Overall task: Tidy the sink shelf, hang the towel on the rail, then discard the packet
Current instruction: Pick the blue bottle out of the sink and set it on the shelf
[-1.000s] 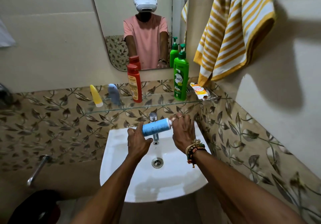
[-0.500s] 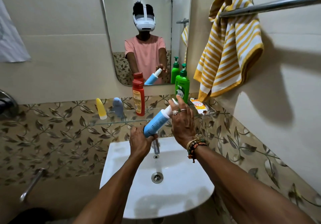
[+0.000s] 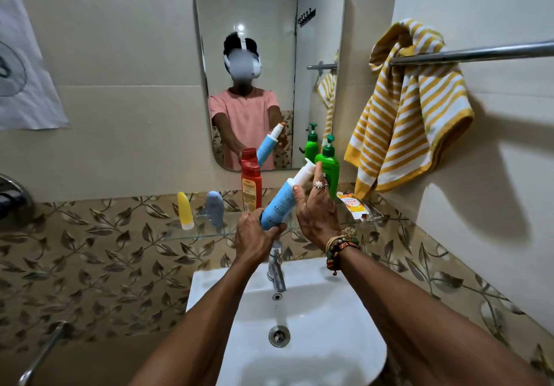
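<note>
Blue plastic pump bottle (image 3: pixel 278 202) tilts up from the left hand (image 3: pixel 254 235), fingers wrapped round its base; right hand (image 3: pixel 317 214) steadies the white neck, fingers straight. Straighten it first, then set it on the clear glass shelf (image 3: pixel 195 234) just beyond the grip, beside the tall red plastic bottle (image 3: pixel 251 187).

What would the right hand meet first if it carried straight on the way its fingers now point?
Probably the green pump bottle, which stands just beyond the fingertips of the right hand; depth is unclear.

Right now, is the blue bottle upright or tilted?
Tilted: left hand grips the blue bottle low, cap leaning right toward the green bottle.
</note>
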The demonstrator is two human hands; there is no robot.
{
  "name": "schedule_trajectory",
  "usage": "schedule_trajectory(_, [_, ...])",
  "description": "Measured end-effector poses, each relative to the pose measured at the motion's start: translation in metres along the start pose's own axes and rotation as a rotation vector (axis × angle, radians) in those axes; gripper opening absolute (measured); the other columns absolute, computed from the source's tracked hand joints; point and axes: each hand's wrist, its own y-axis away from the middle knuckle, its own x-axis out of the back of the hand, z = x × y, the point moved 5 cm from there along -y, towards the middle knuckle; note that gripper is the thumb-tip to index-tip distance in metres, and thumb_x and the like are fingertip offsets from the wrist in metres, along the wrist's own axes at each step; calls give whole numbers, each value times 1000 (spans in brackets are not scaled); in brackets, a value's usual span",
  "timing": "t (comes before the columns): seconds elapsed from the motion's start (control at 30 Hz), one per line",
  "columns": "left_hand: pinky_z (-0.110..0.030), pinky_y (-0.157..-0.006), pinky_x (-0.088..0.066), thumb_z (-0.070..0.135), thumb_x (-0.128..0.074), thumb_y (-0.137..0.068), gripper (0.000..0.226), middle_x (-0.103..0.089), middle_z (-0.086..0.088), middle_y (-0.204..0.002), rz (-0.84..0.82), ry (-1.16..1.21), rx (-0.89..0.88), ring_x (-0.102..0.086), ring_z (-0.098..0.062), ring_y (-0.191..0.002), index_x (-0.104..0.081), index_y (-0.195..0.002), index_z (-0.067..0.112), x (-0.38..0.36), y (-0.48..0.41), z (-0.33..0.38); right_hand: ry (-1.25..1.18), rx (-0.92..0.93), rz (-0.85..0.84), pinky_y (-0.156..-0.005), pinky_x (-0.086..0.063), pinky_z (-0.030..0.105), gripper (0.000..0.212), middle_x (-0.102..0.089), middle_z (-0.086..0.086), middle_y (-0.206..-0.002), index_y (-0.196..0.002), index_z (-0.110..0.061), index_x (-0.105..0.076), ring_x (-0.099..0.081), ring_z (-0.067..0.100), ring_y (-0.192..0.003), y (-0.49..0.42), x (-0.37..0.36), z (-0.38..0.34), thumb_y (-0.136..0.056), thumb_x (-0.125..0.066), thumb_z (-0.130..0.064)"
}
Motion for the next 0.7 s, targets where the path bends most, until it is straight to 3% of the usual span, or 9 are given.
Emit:
schedule_trajectory(0.07, [-31,-73,-46,42,-77,-76,46,-57,-6,-104,-3,-3,-15,-53,-20,-94,-63,-114,20,2,-4,2,-20,-41,-17,-106,-42,43,82,-40,14,-153,-157,-12,-6,-48,30,-132,-3,-5,-1,-97,-54,-40])
schedule_trajectory(0.2, [-31,-74,-47,44,-76,-77,44,-56,-6,-102,-21,30,-28,-54,-20,-92,-64,-111,19,2,-10,5,19,-53,-26,-111,-39,43,100,-37,12,-155,-157,-12,-4,-42,29,-137,-6,-10,-1,-86,-68,-44])
schedule_trajectory(0.37, [-32,-72,-48,41,-77,-77,43,-61,-6,-100,-64,96,-86,-56,-19,-90,-66,-110,16,-4,-16,8,8,-105,7,-101,-48,39,108,-49,11,-145,-157,-12,-9,-54,27,-125,-9,-11,2,-78,-76,-42])
schedule_trajectory(0.47, [-34,-73,-52,39,-77,-78,42,-63,-6,-102,-99,131,-97,-59,-21,-90,-66,-112,16,-12,-18,10,3,-149,17,-93,-53,43,97,-59,10,-133,-151,-12,-25,-61,27,-114,-8,-13,7,-76,-77,-45])
schedule_trajectory(0.57, [-44,-77,-57,37,-79,-77,44,-67,-6,-103,-148,181,-95,-64,-22,-89,-66,-113,16,-21,-20,8,-12,-158,1,-82,-57,43,66,-67,5,-115,-126,-18,-48,-67,25,-99,-9,-17,11,-75,-79,-45])
schedule_trajectory(0.7, [-35,-82,-55,42,-80,-74,54,-67,-3,-113,-205,194,-127,-62,-15,-98,-62,-120,20,-28,-25,6,-56,-152,-22,-83,-57,45,59,-67,4,-116,-123,-20,-50,-67,24,-98,-15,-19,17,-75,-80,-38])
